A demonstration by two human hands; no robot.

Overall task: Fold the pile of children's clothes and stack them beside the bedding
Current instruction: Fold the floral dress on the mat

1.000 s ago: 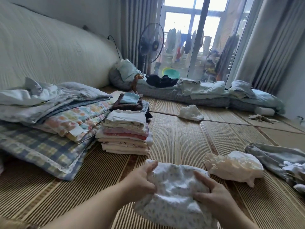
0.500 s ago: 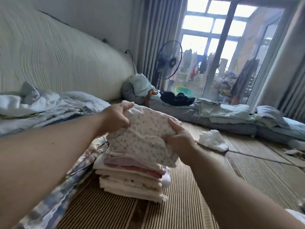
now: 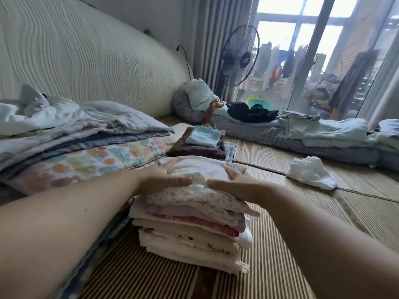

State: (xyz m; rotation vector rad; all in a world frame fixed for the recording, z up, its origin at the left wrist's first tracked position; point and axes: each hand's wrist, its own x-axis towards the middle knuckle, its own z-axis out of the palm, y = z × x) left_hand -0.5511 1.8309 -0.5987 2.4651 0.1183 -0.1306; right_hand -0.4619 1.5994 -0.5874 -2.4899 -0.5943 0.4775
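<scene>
Head view: bedding (image 3: 86,152) fills nine o'clock; the stack (image 3: 190,234) sits just beside it at centre. On top, left hand (image 3: 164,175) and right hand (image 3: 235,184) lie flat, fingers straight, gripping nothing, likely pressing the top piece (image 3: 200,169) level. Striped mat (image 3: 280,212) underneath; fan (image 3: 239,55) at one o'clock, white garment (image 3: 311,172) at three.

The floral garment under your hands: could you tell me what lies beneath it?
A stack of folded clothes on the mat: cream, pink and red edges show; their middles are covered.
</scene>
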